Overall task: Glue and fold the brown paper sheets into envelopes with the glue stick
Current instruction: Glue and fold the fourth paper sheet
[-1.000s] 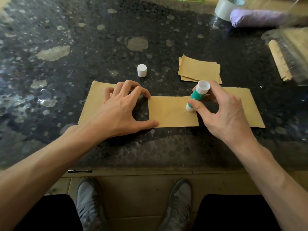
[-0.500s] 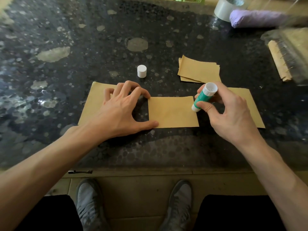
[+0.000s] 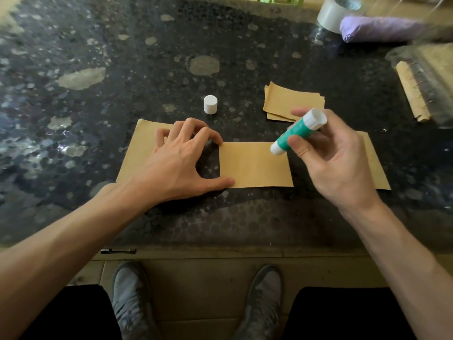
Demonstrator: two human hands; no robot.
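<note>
A brown paper sheet (image 3: 255, 165) lies flat on the dark speckled table (image 3: 122, 57), directly in front of me. My left hand (image 3: 181, 163) presses its left edge with thumb and fingertips spread. My right hand (image 3: 333, 158) grips a green and white glue stick (image 3: 297, 131), tilted, its lower tip at the sheet's upper right corner. Two more brown sheets lie flat: one under my left hand (image 3: 139, 148), one under my right hand (image 3: 375, 163). The white glue cap (image 3: 210, 104) stands behind my left hand.
A small stack of folded brown papers (image 3: 284, 99) lies behind the glue stick. At the back right sit a tape roll (image 3: 335, 11), a purple bundle (image 3: 382, 28) and a clear bag with brown strips (image 3: 421, 87). My shoes show below the table edge.
My right hand has carried the glue stick rightward and up, from the sheet's right edge to its upper right corner. My left hand has stayed in place.
</note>
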